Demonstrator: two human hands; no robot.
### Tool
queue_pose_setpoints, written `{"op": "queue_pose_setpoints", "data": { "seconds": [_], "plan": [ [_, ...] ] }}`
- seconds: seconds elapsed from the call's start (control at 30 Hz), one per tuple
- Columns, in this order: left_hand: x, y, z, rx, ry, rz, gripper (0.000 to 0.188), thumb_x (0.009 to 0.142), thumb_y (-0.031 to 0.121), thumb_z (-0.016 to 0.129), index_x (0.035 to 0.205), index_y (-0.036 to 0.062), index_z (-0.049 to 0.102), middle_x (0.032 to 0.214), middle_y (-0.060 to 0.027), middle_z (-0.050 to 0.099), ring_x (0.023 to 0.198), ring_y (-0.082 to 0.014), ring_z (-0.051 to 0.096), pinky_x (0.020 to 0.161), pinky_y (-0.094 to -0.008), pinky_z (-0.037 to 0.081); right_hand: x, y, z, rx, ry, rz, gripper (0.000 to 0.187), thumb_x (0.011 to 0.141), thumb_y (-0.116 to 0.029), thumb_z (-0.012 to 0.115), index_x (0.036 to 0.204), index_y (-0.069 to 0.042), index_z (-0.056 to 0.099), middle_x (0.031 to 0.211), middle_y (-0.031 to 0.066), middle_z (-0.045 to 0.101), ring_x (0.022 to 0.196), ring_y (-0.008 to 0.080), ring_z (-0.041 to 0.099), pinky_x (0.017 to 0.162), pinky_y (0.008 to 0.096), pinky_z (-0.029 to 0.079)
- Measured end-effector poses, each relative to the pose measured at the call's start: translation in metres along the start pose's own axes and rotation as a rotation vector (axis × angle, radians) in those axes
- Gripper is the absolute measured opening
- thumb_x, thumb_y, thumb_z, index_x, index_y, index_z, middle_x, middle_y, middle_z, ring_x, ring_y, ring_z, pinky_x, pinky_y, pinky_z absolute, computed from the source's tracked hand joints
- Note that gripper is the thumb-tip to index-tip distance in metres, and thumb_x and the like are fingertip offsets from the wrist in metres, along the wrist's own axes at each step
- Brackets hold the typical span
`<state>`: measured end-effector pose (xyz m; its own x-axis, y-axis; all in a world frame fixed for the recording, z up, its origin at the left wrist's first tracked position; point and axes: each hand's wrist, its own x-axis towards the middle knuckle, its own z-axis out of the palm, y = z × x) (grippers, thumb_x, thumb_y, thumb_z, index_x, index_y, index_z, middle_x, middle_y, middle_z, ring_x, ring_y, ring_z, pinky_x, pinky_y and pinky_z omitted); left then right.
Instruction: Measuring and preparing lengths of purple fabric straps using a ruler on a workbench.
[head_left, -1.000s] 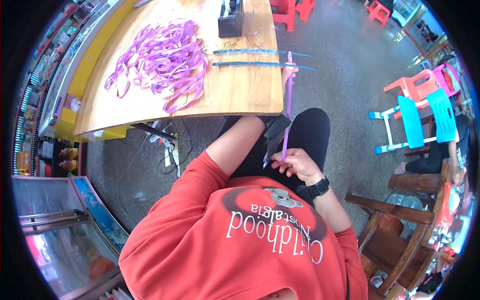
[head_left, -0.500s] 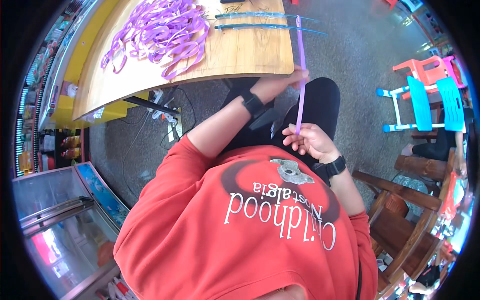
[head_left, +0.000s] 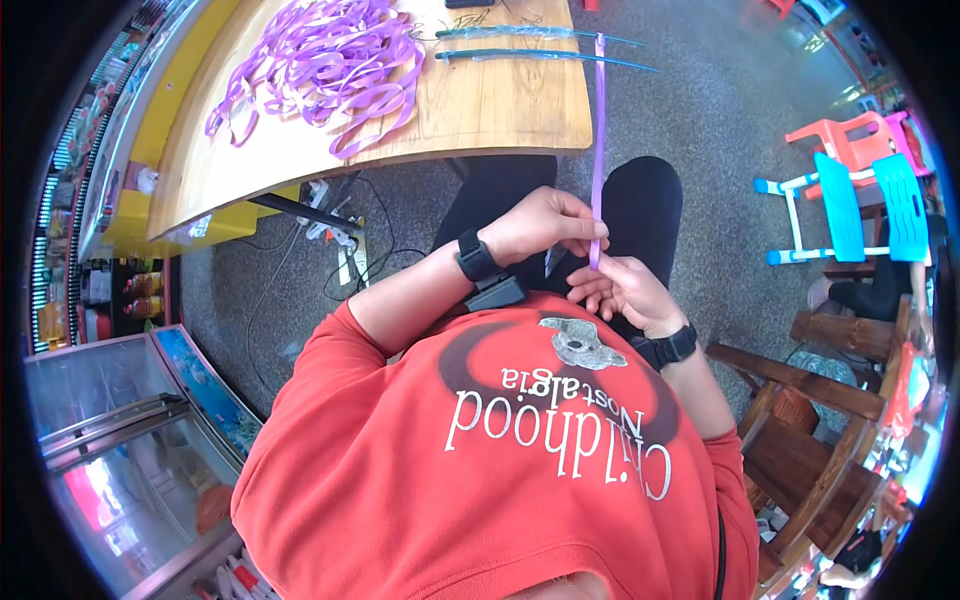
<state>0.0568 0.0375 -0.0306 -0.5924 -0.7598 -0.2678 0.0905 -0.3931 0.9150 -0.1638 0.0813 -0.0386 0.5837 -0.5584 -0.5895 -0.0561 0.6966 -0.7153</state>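
over the lap, left hand [head_left: 550, 222] and right hand [head_left: 632, 292] are close together, each pinching one purple ribbon [head_left: 599, 150] near its lower end. its long axis runs almost straight away from the body, the far end pointing to two thin blue rods [head_left: 550, 57], which stick out past the edge of the wooden table [head_left: 510, 115]. on its left side lies a tangled ribbon heap [head_left: 335, 75].

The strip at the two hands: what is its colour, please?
The strip is purple, seen best in the head view.
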Motion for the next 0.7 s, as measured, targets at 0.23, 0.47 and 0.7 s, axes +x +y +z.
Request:
{"op": "queue_pose_setpoints", "data": {
  "seconds": [0.23, 0.47, 0.7],
  "plan": [
    [-0.006, 0.001, -0.009, -0.231, -0.098, -0.098, 0.026, 0.096, 0.022, 0.067, 0.104, -0.0024, 0.070, 0.097, -0.0110, 0.073, 0.086, -0.0161, 0.070, 0.080, -0.0283, 0.056, -0.022, -0.011, -0.005, -0.172, 0.152, -0.184, 0.050, 0.100, -0.047, 0.057, 0.109, 0.000, 0.071, 0.091, 0.0080, 0.073, 0.068, 0.0079, 0.061, 0.054, 0.0191, 0.046],
    [-0.007, -0.008, -0.016, -0.405, -0.220, -0.088, 0.023, 0.098, 0.021, 0.063, 0.105, -0.0004, 0.070, 0.100, -0.0128, 0.074, 0.076, -0.0111, 0.068, 0.069, -0.0232, 0.055, 0.008, -0.024, 0.007, -0.162, 0.328, -0.507, 0.028, 0.096, -0.021, 0.066, 0.118, -0.003, 0.068, 0.091, 0.0018, 0.069, 0.073, 0.0061, 0.060, 0.057, 0.0192, 0.046],
    [-0.010, -0.010, -0.021, -0.467, -0.281, -0.080, 0.022, 0.098, 0.021, 0.063, 0.102, 0.0003, 0.070, 0.099, -0.0147, 0.074, 0.064, -0.0051, 0.058, 0.056, -0.0184, 0.043, 0.021, -0.037, 0.017, -0.788, 0.468, -1.066, 0.029, 0.086, 0.003, 0.068, 0.113, -0.008, 0.071, 0.095, 0.0065, 0.071, 0.080, 0.0159, 0.069, 0.069, 0.0274, 0.056]
  ]
}}
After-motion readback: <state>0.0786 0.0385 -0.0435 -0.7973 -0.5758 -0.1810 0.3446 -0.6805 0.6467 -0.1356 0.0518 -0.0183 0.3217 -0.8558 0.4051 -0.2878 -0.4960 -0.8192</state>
